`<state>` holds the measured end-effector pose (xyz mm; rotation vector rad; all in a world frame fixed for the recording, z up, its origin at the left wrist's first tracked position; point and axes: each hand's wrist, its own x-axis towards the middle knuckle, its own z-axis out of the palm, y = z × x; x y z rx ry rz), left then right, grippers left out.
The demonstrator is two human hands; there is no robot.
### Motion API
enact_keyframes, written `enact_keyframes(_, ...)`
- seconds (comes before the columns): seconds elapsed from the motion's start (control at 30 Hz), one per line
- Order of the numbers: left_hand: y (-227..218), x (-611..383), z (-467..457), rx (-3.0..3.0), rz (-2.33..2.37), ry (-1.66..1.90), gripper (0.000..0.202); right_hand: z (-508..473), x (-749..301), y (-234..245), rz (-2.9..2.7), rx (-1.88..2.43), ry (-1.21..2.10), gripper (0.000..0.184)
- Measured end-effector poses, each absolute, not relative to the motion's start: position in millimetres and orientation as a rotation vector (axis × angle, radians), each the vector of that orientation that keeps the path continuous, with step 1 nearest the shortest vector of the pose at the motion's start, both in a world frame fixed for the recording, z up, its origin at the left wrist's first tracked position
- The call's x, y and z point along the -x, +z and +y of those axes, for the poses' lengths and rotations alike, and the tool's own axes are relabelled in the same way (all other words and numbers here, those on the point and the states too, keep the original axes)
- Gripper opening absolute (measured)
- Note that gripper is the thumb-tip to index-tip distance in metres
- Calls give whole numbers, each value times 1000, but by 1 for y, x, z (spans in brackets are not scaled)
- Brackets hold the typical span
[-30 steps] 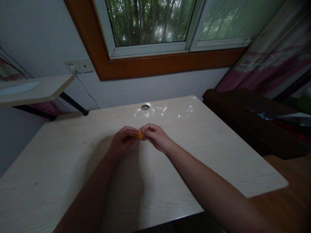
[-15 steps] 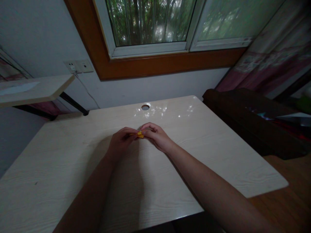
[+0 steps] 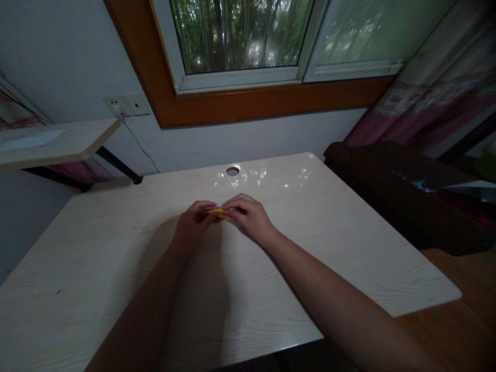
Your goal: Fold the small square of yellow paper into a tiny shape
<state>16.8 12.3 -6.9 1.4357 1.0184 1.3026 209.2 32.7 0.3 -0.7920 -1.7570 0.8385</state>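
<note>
A small, flat yellow piece (image 3: 220, 212), maybe folded, is pinched between my two hands above the desk; its kind is too small to make out. My left hand (image 3: 192, 221) grips its left side between thumb and fingers. From the right, my right hand (image 3: 250, 214) holds the other side with thumb and fingertips. Fingers cover much of the yellow piece. Both hands are over the middle of the pale wood-grain desk (image 3: 294, 274), and their shadows fall on its top.
A round cable hole (image 3: 232, 171) lies near the desk's back edge. At the left a raised shelf (image 3: 77, 139) stands on black legs. A wall socket (image 3: 126, 105) has a cord hanging down. Dark wooden furniture (image 3: 380, 196) stands at the right, below a window (image 3: 240, 36) and curtain.
The yellow piece has turned and shows a longer, thinner strip. My right fingers have curled in closer over it; my left hand has shifted slightly.
</note>
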Motion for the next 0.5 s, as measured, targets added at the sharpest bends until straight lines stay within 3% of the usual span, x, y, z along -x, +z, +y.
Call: enact_keyframes(0.5, 0, -16, 10, -1271, 883, 1213, 20, 29, -208, 5, -1710, 777, 879, 7)
